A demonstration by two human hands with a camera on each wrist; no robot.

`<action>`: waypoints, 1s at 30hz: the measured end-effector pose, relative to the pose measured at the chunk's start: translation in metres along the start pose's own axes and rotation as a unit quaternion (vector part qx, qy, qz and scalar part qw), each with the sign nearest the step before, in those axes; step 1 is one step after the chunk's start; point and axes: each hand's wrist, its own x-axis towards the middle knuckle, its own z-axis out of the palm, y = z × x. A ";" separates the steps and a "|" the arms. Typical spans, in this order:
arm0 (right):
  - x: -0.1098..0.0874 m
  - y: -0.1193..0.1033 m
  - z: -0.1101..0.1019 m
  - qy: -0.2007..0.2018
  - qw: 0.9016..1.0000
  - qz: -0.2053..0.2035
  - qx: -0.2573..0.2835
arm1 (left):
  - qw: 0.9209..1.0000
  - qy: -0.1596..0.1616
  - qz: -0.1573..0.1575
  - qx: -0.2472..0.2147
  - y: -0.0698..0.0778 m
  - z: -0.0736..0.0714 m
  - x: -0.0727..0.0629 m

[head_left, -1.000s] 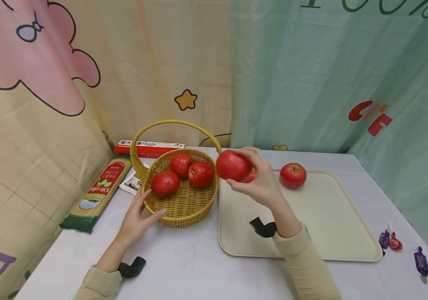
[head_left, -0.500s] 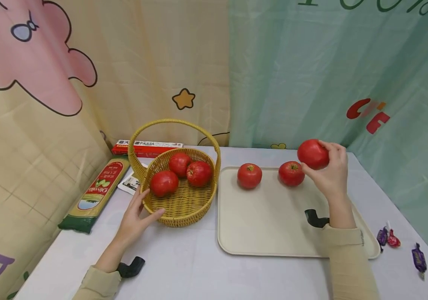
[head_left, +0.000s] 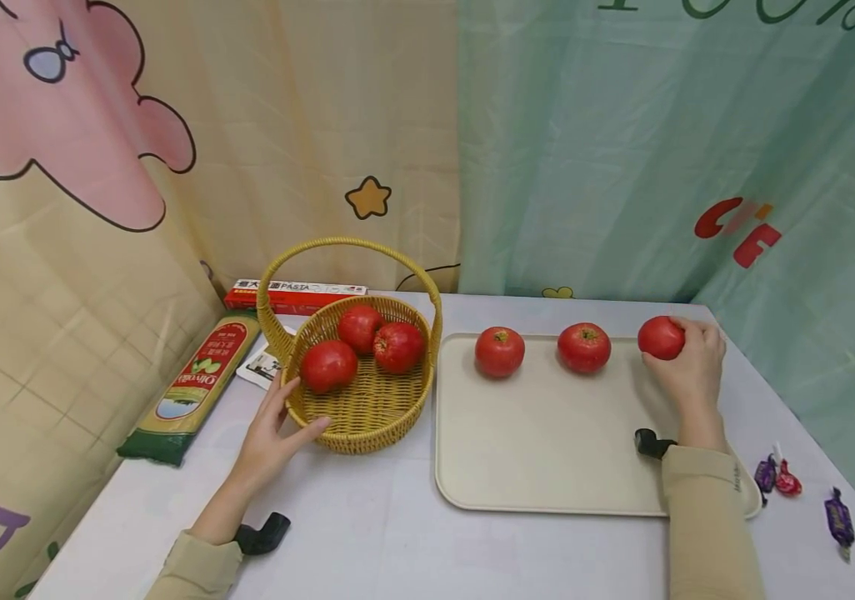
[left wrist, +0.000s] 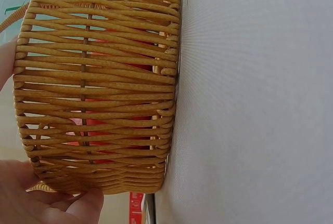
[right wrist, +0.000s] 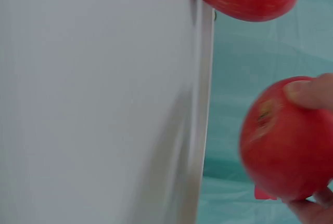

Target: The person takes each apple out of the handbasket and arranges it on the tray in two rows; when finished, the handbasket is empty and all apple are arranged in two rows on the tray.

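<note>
Lying nearest on the right of the white table [head_left: 367, 533] are three wrapped candies [head_left: 787, 482], their print too small to read. Further in, the left hand [head_left: 272, 433] is resting with straight, relaxed fingers against the near wall of the wicker basket [head_left: 367, 417], thumb along its side, gripping nothing. At the left edge a green pasta packet [head_left: 193, 387] is showing the word "Olivoila", and behind the basket a red box [head_left: 294, 295] is reading "PASTA". Three red apples are sitting inside the basket. To the right, the cream tray [head_left: 547, 450] is carrying two apples [head_left: 499, 351] along its far edge. At the tray's far right corner the right hand [head_left: 686, 367] is curling thumb and fingers around a third apple [head_left: 660, 337], smooth, round and deep red. The right wrist view is showing what the head view is not: a small brownish fleck on this apple's skin [right wrist: 265, 114] and the thumb [right wrist: 309, 91] pressing on top, with the fruit hanging just off the tray. The left wrist view is showing red fruit through the basket weave [left wrist: 99, 94]. Farthest back, a green curtain [head_left: 660, 125] is bearing partial lettering, "100%".
</note>
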 end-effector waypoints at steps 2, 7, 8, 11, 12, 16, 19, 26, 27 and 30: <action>0.000 0.007 0.003 -0.015 1.000 0.007 -0.006 | 1.000 0.000 0.000 0.000 0.000 0.000 0.000; -0.001 0.022 0.010 -0.051 0.998 0.023 -0.015 | 1.000 -0.001 0.002 0.001 0.000 0.001 0.000; -0.001 0.024 0.011 -0.055 0.998 0.027 -0.015 | 1.000 0.000 0.003 0.001 -0.001 0.001 0.000; 0.001 0.028 0.015 -0.052 0.998 0.025 -0.008 | 1.000 0.000 0.003 0.002 -0.001 0.000 0.000; 0.003 0.030 0.016 -0.048 0.999 0.021 -0.005 | 1.000 0.001 0.002 0.001 -0.001 0.000 0.000; 0.006 0.033 0.021 -0.038 0.999 0.014 0.012 | 1.000 0.001 0.000 -0.002 0.000 0.000 -0.001; 0.006 0.034 0.022 -0.053 0.998 0.031 0.031 | 1.000 -0.001 0.000 -0.004 -0.001 0.000 -0.001; 0.001 0.020 0.015 -0.051 0.995 0.067 0.061 | 1.000 -0.004 0.006 -0.007 -0.002 0.000 0.000; 0.000 0.014 0.013 -0.033 0.995 0.064 0.065 | 1.000 -0.004 0.007 -0.008 -0.003 0.000 0.000; -0.001 -0.016 0.003 0.018 0.994 0.056 0.088 | 1.000 -0.002 0.010 -0.009 -0.002 0.001 0.000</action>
